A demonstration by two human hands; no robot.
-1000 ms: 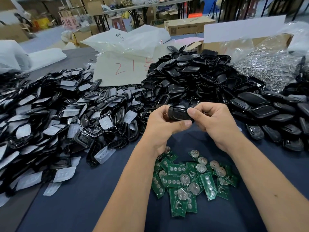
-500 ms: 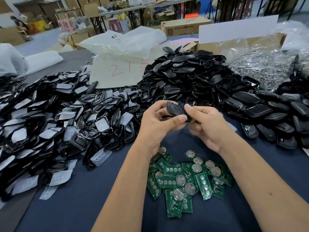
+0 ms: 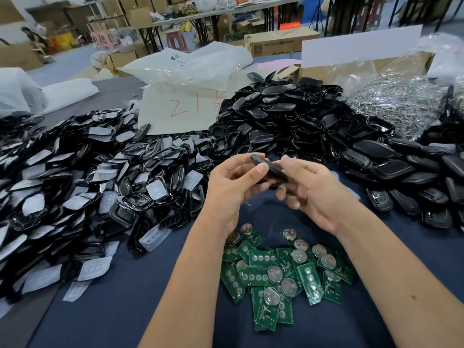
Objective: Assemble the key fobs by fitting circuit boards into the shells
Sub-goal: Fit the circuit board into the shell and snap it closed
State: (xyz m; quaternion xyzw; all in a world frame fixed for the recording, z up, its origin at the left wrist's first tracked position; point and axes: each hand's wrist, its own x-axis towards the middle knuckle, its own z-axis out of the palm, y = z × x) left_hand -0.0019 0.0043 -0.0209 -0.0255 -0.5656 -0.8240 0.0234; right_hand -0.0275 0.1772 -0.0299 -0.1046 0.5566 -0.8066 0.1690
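Note:
A black key fob (image 3: 270, 168) is held edge-on above the blue table cloth (image 3: 125, 297), between both hands. My left hand (image 3: 232, 187) pinches its near end with thumb and fingers. My right hand (image 3: 311, 190) holds its far end, the thumb on top and the fingers curled below. Under the hands lies a heap of green circuit boards (image 3: 283, 272) with round coin cells. A pile of black shell frames with white button pads (image 3: 100, 187) fills the left. A mound of black shell halves (image 3: 288, 121) sits behind the hands.
Closed black fobs (image 3: 406, 177) lie at the right. Behind them a bag of shiny metal parts (image 3: 401, 101) sits in a cardboard box. A white plastic bag with red writing (image 3: 185, 106) lies at the back centre. Tables and cartons stand beyond.
The fob has turned from flat to edge-on between my hands. My right hand's fingers have shifted under it. The hands have risen slightly toward the shell mound.

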